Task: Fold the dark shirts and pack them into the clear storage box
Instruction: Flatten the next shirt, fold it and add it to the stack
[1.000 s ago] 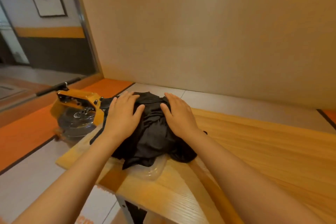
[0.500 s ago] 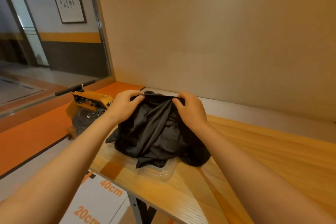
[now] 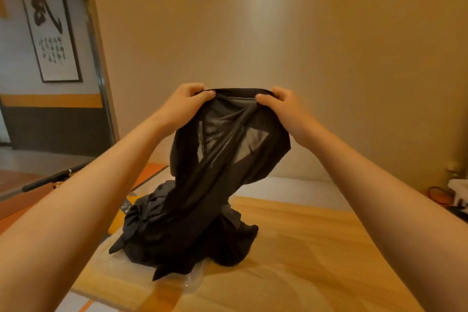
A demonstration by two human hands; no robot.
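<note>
- A big tan wall is standing behind everything and filling most of the view.
- A light wooden surface is stretching across the bottom, from the near left corner off to the right.
- One dark shirt is hanging in the air above the surface. It is thin, and light is showing through it near the top. It is twisting as it goes down, and its bottom end is touching the pile below.
- A pile of dark shirts is sitting bunched up near the left end of the surface. The shirts are crumpled, not folded.
- The clear storage box is lying under the pile. Only bits of its see-through plastic are peeking out at the front and the left, so I cannot tell its full shape.
- A framed picture with big black brush writing is hanging on a far wall to the left.
- The left hand is pinching the top edge of the hanging shirt, with its fingers curling over the cloth and its thumb pressing from the near side.
- The right hand is pinching the same top edge a little way to the right, in the same way. The two hands are holding the edge up, stretching it between them.
- A thin black bar is showing low on the left, behind the left arm.
</note>
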